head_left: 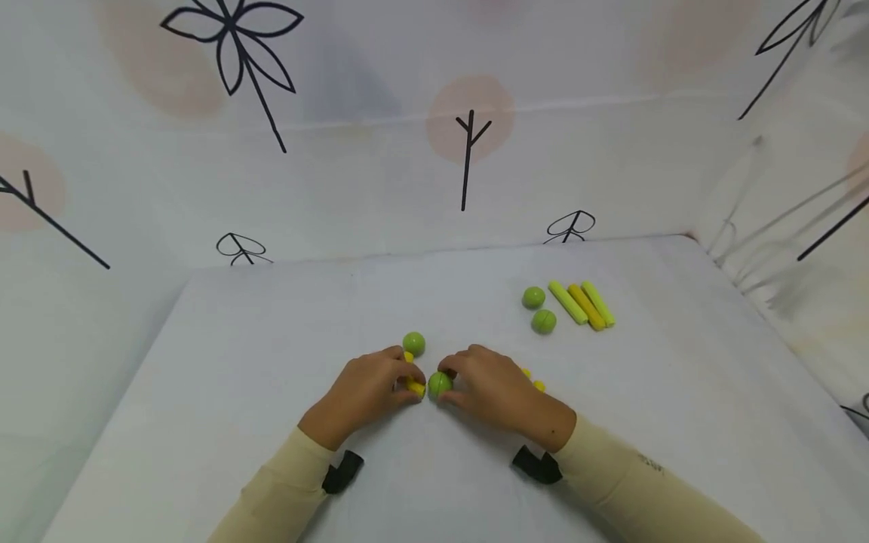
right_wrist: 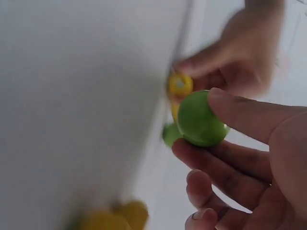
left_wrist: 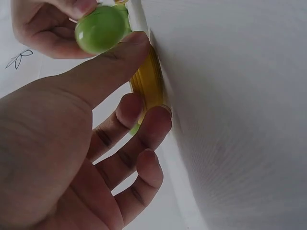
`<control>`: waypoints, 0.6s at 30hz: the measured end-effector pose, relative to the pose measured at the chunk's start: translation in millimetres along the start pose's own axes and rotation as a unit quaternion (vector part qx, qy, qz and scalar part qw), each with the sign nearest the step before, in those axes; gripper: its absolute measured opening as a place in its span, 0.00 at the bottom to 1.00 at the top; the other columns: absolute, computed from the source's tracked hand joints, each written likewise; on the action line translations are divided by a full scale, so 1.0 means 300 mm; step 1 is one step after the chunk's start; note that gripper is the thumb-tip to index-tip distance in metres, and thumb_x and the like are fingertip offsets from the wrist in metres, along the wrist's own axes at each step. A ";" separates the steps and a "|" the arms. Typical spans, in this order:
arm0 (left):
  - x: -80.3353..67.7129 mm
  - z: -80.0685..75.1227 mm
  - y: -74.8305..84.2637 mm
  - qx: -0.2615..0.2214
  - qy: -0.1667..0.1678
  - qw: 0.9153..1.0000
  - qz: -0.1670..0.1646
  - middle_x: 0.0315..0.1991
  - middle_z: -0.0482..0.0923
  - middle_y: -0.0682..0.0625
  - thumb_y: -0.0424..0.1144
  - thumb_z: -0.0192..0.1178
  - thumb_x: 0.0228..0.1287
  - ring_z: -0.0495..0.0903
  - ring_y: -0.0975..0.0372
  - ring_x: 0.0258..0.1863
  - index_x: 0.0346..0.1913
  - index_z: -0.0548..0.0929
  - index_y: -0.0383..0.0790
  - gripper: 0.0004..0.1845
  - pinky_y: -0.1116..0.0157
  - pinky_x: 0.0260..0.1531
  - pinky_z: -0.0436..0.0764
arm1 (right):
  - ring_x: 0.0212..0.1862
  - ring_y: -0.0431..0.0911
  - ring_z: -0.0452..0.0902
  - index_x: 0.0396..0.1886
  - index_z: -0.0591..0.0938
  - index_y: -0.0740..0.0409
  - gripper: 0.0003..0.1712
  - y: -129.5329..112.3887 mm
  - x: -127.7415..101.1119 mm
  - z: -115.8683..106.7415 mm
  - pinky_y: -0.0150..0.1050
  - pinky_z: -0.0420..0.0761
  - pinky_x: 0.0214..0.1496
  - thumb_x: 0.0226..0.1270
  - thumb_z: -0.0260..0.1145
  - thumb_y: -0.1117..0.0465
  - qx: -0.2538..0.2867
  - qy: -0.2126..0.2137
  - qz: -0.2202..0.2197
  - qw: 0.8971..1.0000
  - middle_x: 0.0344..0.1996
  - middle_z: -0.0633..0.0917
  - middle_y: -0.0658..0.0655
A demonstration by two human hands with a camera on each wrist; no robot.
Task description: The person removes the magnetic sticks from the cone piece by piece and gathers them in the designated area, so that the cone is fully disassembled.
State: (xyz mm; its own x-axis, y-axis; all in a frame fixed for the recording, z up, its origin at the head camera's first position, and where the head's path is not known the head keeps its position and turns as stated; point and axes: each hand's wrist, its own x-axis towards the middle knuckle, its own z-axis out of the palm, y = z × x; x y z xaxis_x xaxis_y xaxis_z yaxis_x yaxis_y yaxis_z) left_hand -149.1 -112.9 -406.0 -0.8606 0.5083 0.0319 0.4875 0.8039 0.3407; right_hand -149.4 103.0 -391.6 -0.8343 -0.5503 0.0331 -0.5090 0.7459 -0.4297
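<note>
Cream sleeves lead forward to two hands that meet at the middle of the white table. The right hand pinches a green ball between thumb and forefingers, fingers curled round it, holding it just above the cloth. The left hand clamps a yellow stick between thumb and fingertips, its free end pointing at the ball and almost touching it. From where I stand this looks like the joining step: ball and rod being brought end to end, as with a magnetic building set. The next move, I judge, calls for lining the stick's end squarely on the ball and closing the last small gap without letting either slip. Just behind the left hand sits another green ball, seemingly on the far end of a yellow piece. A bit of yellow peeks out beside the right hand. Further off to the right lie two more green balls and, just beside them, three sticks side by side. No brand, label or readable writing shows anywhere; the backdrop bears only drawn trees and leaves.
</note>
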 end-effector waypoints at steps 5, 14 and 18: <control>0.005 0.003 -0.001 0.008 -0.005 1.000 -0.003 0.29 0.73 0.59 0.46 0.77 0.52 0.67 0.70 0.24 0.40 0.91 0.54 0.11 0.73 0.24 0.69 | 0.48 0.47 0.81 0.50 0.86 0.55 0.19 0.058 0.020 -0.066 0.45 0.81 0.51 0.61 0.76 0.53 0.013 0.025 0.049 0.998 0.39 0.87 0.48; 0.007 0.004 0.003 -0.001 0.004 1.000 -0.001 0.30 0.74 0.58 0.45 0.78 0.51 0.67 0.70 0.24 0.39 0.91 0.52 0.11 0.73 0.24 0.68 | 0.49 0.53 0.82 0.55 0.84 0.60 0.22 0.227 0.045 -0.138 0.48 0.82 0.49 0.63 0.74 0.56 0.003 0.085 0.097 0.992 0.49 0.87 0.59; 0.005 0.002 0.003 -0.001 0.001 1.000 -0.001 0.30 0.74 0.58 0.45 0.77 0.52 0.67 0.70 0.24 0.39 0.91 0.53 0.11 0.73 0.25 0.68 | 0.49 0.55 0.83 0.56 0.84 0.60 0.22 0.281 0.048 -0.154 0.48 0.82 0.46 0.64 0.73 0.57 -0.004 0.100 0.115 0.988 0.50 0.87 0.61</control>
State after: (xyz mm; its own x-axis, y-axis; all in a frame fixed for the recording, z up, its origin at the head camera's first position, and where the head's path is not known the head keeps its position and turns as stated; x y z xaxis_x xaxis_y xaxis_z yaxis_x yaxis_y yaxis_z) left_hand -149.8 -111.4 -406.2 -0.8618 0.5062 0.0328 0.4854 0.8040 0.3435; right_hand -214.1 175.1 -385.7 -0.9528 -0.2814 0.1144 -0.3025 0.8454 -0.4403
